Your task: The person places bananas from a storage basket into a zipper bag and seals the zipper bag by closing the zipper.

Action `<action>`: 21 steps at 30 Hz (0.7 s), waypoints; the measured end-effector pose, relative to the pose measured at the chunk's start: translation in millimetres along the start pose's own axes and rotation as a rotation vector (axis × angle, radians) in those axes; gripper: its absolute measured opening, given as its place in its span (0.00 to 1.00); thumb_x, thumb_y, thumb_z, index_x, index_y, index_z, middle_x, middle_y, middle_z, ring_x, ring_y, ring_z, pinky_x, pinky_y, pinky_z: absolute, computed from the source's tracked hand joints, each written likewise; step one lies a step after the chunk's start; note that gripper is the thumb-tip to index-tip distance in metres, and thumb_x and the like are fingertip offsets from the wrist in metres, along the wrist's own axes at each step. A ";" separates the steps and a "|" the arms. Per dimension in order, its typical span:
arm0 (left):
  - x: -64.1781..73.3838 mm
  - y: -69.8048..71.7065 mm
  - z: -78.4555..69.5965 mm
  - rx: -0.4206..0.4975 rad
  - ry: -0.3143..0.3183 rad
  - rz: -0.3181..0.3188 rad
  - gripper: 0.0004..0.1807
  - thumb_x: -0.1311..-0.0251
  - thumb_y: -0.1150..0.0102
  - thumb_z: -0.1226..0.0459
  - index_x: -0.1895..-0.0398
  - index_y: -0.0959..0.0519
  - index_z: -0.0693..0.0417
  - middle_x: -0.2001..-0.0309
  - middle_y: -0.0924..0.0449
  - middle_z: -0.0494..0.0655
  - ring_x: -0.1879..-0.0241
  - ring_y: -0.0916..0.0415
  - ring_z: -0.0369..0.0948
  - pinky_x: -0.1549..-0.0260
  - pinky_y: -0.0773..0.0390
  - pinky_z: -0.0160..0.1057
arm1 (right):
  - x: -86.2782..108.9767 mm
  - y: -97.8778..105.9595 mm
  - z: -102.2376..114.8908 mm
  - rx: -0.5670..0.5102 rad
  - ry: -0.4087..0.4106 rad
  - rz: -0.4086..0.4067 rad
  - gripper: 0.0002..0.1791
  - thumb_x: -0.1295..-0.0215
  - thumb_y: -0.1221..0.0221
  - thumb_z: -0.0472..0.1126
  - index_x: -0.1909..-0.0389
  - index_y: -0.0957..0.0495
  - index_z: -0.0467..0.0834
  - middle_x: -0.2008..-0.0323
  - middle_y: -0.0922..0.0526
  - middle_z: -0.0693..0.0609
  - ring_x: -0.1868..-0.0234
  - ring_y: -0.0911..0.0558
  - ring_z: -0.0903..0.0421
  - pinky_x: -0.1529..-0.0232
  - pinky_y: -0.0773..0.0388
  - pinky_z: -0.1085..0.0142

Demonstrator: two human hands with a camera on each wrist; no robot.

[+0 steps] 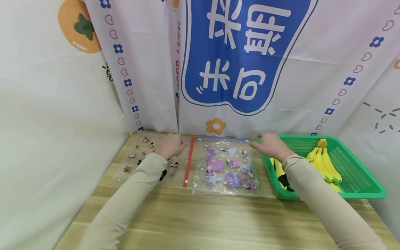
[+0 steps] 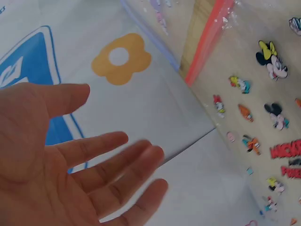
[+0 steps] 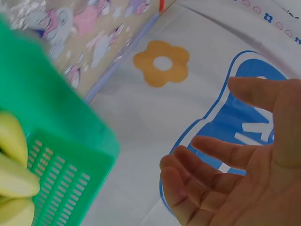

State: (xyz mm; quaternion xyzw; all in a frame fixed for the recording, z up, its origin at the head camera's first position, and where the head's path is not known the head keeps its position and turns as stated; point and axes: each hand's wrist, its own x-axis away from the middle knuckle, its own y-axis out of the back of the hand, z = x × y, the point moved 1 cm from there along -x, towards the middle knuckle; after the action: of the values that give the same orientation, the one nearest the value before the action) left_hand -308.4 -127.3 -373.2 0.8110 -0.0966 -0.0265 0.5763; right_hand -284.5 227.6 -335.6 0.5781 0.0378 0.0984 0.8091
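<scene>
Two clear printed zip bags lie flat side by side on the wooden table. Above the cartoon-print bag with the red zip strip (image 1: 189,163) is my left hand (image 1: 171,146); its fingers are spread loosely and hold nothing in the left wrist view. The second bag (image 1: 225,184), with pink and purple prints and a lilac zip strip (image 1: 223,140), lies to its right. My right hand (image 1: 272,145) hovers by the near left corner of a green basket (image 1: 364,166), its fingers relaxed around nothing. Bananas (image 1: 325,163) lie inside the basket, partly hidden by my right forearm.
A white printed cloth (image 1: 150,80) with a blue sign pattern hangs behind the table. The wooden table top (image 1: 200,222) stretches in front of the bags. White cloth (image 1: 56,139) also borders the left side.
</scene>
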 end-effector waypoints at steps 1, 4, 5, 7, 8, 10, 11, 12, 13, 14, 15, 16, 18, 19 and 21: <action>-2.7 -2.9 0.5 0.018 0.003 0.002 0.18 0.32 0.53 0.52 0.60 0.24 0.59 0.78 0.22 0.50 0.86 0.31 0.39 0.88 0.28 0.36 | -0.8 -0.3 2.5 -0.011 0.006 0.007 0.32 0.34 0.46 0.54 0.45 0.29 0.28 0.50 0.24 0.32 0.52 0.23 0.38 0.53 0.25 0.45; -10.4 -13.3 1.9 0.030 0.001 0.002 0.18 0.32 0.53 0.53 0.70 0.24 0.58 0.88 0.34 0.41 0.91 0.42 0.34 0.94 0.40 0.30 | -2.0 -3.9 10.6 -0.035 0.006 0.028 0.23 0.35 0.46 0.52 0.59 0.23 0.33 0.67 0.20 0.41 0.69 0.22 0.49 0.70 0.23 0.57; -12.5 -17.3 2.3 0.034 -0.001 0.001 0.18 0.32 0.52 0.54 0.73 0.25 0.58 0.89 0.37 0.40 0.91 0.44 0.33 0.94 0.42 0.29 | -2.2 -5.8 13.5 -0.043 0.007 0.036 0.22 0.35 0.46 0.52 0.63 0.23 0.33 0.73 0.22 0.44 0.75 0.25 0.52 0.75 0.26 0.60; -16.0 -25.0 2.9 0.025 -0.008 -0.019 0.19 0.33 0.51 0.56 0.80 0.27 0.57 0.90 0.41 0.39 0.91 0.47 0.33 0.94 0.45 0.29 | -1.6 -9.5 19.2 -0.057 0.021 0.043 0.21 0.35 0.46 0.51 0.66 0.23 0.34 0.76 0.24 0.49 0.78 0.29 0.56 0.78 0.30 0.64; -17.9 -28.9 3.3 0.009 -0.009 -0.030 0.21 0.34 0.50 0.57 0.85 0.30 0.55 0.91 0.42 0.39 0.91 0.48 0.33 0.94 0.46 0.29 | -0.7 -11.5 22.2 -0.062 0.025 0.051 0.20 0.35 0.46 0.51 0.66 0.24 0.35 0.77 0.25 0.50 0.79 0.31 0.57 0.79 0.31 0.65; -21.6 -36.6 4.2 0.000 -0.003 -0.051 0.23 0.35 0.48 0.59 0.91 0.34 0.52 0.92 0.44 0.39 0.92 0.49 0.33 0.95 0.47 0.30 | 0.6 -15.9 28.0 -0.063 0.046 0.068 0.20 0.35 0.46 0.50 0.69 0.24 0.35 0.81 0.29 0.51 0.82 0.34 0.58 0.80 0.34 0.66; -23.6 -40.3 4.8 0.003 0.002 -0.056 0.24 0.36 0.48 0.60 0.92 0.37 0.51 0.92 0.45 0.38 0.92 0.50 0.33 0.95 0.47 0.30 | 1.6 -17.9 30.9 -0.060 0.063 0.072 0.19 0.35 0.46 0.49 0.68 0.24 0.35 0.81 0.28 0.52 0.82 0.34 0.58 0.80 0.33 0.66; -25.6 -43.6 5.1 0.002 0.003 -0.060 0.25 0.36 0.48 0.62 0.93 0.38 0.50 0.93 0.47 0.39 0.92 0.51 0.34 0.95 0.48 0.30 | 1.9 -20.4 33.6 -0.050 0.079 0.077 0.18 0.34 0.46 0.49 0.70 0.24 0.36 0.82 0.28 0.52 0.82 0.33 0.59 0.79 0.33 0.66; -27.4 -46.8 5.3 0.002 0.009 -0.057 0.26 0.36 0.48 0.63 0.93 0.39 0.50 0.93 0.48 0.39 0.92 0.52 0.34 0.95 0.48 0.31 | 2.2 -22.9 36.5 -0.040 0.087 0.089 0.18 0.34 0.46 0.49 0.73 0.25 0.38 0.84 0.30 0.53 0.83 0.34 0.59 0.79 0.33 0.66; -29.2 -49.8 5.4 0.008 0.016 -0.051 0.25 0.36 0.49 0.64 0.93 0.40 0.50 0.92 0.48 0.39 0.91 0.52 0.34 0.94 0.48 0.31 | 2.3 -25.7 39.0 -0.033 0.093 0.103 0.18 0.34 0.46 0.49 0.76 0.26 0.39 0.86 0.33 0.54 0.85 0.36 0.59 0.80 0.35 0.66; -30.9 -52.6 5.5 0.009 0.022 -0.046 0.24 0.37 0.49 0.65 0.93 0.40 0.50 0.92 0.48 0.39 0.91 0.53 0.35 0.94 0.48 0.31 | 2.0 -28.6 41.3 -0.028 0.101 0.114 0.18 0.34 0.46 0.49 0.77 0.27 0.40 0.86 0.33 0.54 0.84 0.35 0.59 0.79 0.34 0.66; -32.7 -55.4 5.8 0.008 0.026 -0.041 0.23 0.38 0.50 0.66 0.92 0.40 0.50 0.91 0.47 0.40 0.90 0.52 0.35 0.93 0.47 0.31 | 1.9 -31.3 44.0 -0.027 0.105 0.123 0.17 0.34 0.46 0.49 0.77 0.27 0.41 0.86 0.31 0.54 0.83 0.34 0.58 0.78 0.33 0.66; -35.6 -60.7 6.6 0.022 0.044 -0.021 0.19 0.39 0.49 0.68 0.88 0.37 0.52 0.88 0.43 0.42 0.88 0.48 0.36 0.92 0.44 0.31 | 0.5 -37.1 48.4 -0.020 0.105 0.137 0.17 0.34 0.46 0.49 0.77 0.25 0.42 0.83 0.28 0.54 0.80 0.30 0.58 0.76 0.30 0.65; -36.8 -62.9 7.1 0.029 0.059 -0.011 0.16 0.39 0.49 0.67 0.86 0.34 0.53 0.86 0.40 0.43 0.86 0.45 0.37 0.91 0.40 0.32 | -0.1 -40.0 50.6 -0.015 0.104 0.140 0.16 0.35 0.45 0.49 0.76 0.24 0.42 0.82 0.26 0.53 0.79 0.28 0.57 0.75 0.29 0.64; -39.0 -67.9 8.8 0.026 0.090 0.007 0.10 0.39 0.45 0.65 0.78 0.29 0.55 0.80 0.33 0.46 0.83 0.36 0.39 0.88 0.33 0.33 | -2.2 -47.3 53.7 -0.013 0.116 0.139 0.16 0.35 0.45 0.50 0.73 0.23 0.41 0.79 0.24 0.52 0.76 0.26 0.56 0.73 0.27 0.63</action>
State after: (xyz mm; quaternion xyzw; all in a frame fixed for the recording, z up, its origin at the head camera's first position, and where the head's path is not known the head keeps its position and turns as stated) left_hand -339.4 -106.7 -442.7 0.8184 -0.0738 0.0130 0.5697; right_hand -271.8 162.5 -362.6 0.5675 0.0439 0.1881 0.8004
